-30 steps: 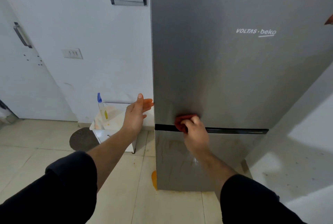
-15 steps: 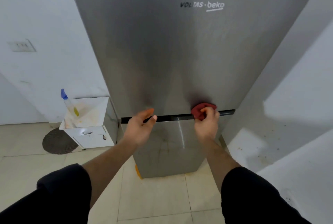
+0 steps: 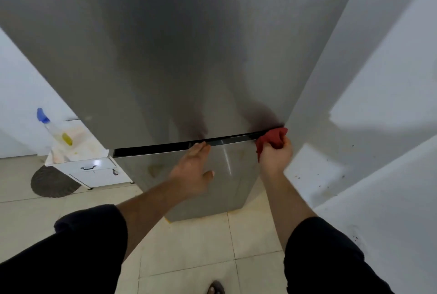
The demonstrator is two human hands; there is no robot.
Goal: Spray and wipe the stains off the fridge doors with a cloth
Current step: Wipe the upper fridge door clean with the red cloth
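The right hand gripped the red cloth at the fridge door seam; the left hand lay flat, fingers extended, empty.

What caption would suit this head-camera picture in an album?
Right hand grips a red cloth at the right end of the fridge-door gap; left hand open alongside.

White painted walls meet a pale beige tiled floor. At the left, a small white drawer cabinet stands just beside a dark grey round mat.
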